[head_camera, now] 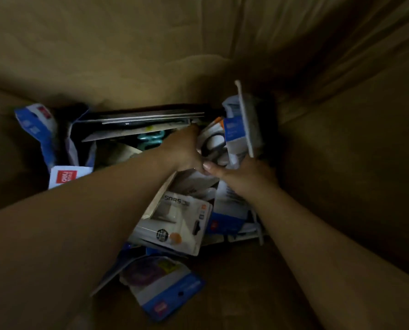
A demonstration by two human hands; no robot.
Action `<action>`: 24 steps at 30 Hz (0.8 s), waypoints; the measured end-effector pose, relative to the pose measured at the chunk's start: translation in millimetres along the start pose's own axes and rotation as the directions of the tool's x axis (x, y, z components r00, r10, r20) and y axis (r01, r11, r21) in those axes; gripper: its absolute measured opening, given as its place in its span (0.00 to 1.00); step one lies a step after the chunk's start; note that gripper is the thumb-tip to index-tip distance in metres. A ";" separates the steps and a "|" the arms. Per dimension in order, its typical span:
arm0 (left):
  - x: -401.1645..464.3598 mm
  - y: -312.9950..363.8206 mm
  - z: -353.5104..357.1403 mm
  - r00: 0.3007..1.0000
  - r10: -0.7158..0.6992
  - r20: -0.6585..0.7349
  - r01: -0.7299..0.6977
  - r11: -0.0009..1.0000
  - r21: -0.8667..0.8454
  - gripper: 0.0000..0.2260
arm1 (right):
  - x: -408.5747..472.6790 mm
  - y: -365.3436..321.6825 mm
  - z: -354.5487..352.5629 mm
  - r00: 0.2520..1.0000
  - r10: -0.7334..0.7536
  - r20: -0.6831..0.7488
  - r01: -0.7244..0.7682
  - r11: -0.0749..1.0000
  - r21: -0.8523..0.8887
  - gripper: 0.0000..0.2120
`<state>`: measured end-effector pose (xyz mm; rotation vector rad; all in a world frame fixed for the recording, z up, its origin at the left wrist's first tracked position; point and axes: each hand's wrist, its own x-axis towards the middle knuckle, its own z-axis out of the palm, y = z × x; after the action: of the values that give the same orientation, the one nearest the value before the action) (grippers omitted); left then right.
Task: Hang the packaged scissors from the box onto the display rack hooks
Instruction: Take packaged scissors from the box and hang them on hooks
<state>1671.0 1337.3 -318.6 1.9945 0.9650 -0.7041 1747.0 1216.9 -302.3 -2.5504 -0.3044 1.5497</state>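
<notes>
Box (132, 55): I am looking down into a deep, dim cardboard box; its brown walls rise on every side and the packs lie on its floor.
Left wall: a blue-and-white pack (35, 126) leans upright against it, and a white card with a red label (65, 177) sits just below that one.
Far wall: flat packs (141, 117) are stacked on edge along it, with a teal-handled pair (152, 139) showing just under them.
My left hand (183, 151): reaching in from the near left, fingers curled down into the pile at the black-handled scissors pack; I cannot tell exactly what they grip.
Black-handled scissors pack (214, 145): a white card with black loops, toward the far right corner, between both my hands.
My right hand (242, 175): coming in from the near right, thumb meeting my left hand, fingers curled under that same pack.
Right side: a blue-and-white pack (242, 127) stands tilted on edge just beyond my right hand.
Middle of the floor: a grey-white pack with an orange dot (177, 225) lies under my left wrist.
Near edge: a blue-edged pack with purple handles (160, 282) lies flat.
</notes>
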 end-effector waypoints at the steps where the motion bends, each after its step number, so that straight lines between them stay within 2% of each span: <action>1: 0.6 -0.1 -3.0 1.000 -0.005 0.026 0.004 1.000 0.021 0.40 | 2.5 -2.0 0.8 1.000 0.005 0.010 -0.004 0.996 -0.090 0.51; 4: -0.2 2.2 -11.4 0.994 -0.039 0.106 0.031 0.997 0.072 0.40 | 7.3 -4.0 3.5 0.999 0.016 -0.041 -0.026 0.962 -0.270 0.50; 6: -4.9 5.7 -13.2 0.988 -0.083 0.129 0.066 0.989 0.135 0.30 | 1.6 2.9 1.6 0.997 -0.036 -0.073 0.011 0.948 -0.317 0.43; 8: -13.4 10.4 -13.4 0.984 -0.112 0.138 0.084 0.977 0.194 0.20 | -9.3 13.5 -7.7 0.988 -0.113 -0.105 0.078 0.953 -0.293 0.32; 9: -18.5 11.9 -13.6 0.988 -0.096 0.124 0.070 0.978 0.197 0.19 | -17.0 18.7 -15.2 0.982 -0.143 -0.125 0.111 0.965 -0.236 0.29; 11: -33.4 14.6 -13.9 0.996 -0.050 0.071 0.035 0.980 0.193 0.24 | -32.8 27.0 -29.4 0.978 -0.145 -0.152 0.145 0.989 -0.007 0.26; 13: -53.2 16.5 -14.9 0.999 -0.033 0.019 0.030 0.987 0.158 0.22 | -55.3 30.2 -37.9 0.974 -0.153 -0.165 0.180 0.971 0.160 0.23; 16: -94.0 20.8 -24.8 0.998 -0.061 -0.035 0.064 0.993 0.101 0.13 | -102.3 32.0 -45.1 0.963 -0.142 -0.227 0.202 0.943 0.265 0.19; 19: -138.0 30.5 -40.7 0.990 -0.042 -0.137 0.049 0.998 0.047 0.12 | -145.4 33.0 -54.6 0.966 -0.096 -0.239 0.179 0.917 0.356 0.15; 22: -182.2 50.6 -63.4 0.965 0.017 -0.263 -0.071 0.978 -0.195 0.11 | -182.8 31.8 -70.7 0.969 -0.072 -0.237 0.170 0.889 0.426 0.09; 24: -209.8 66.5 -79.1 0.951 0.016 -0.309 -0.115 0.946 -0.302 0.11 | -208.4 28.4 -80.1 0.968 -0.076 -0.241 0.186 0.859 0.476 0.10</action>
<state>1619.7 1297.7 -93.9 1.8652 1.1060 -0.1865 1727.5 1137.2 -92.8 -2.2029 -0.0403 1.1080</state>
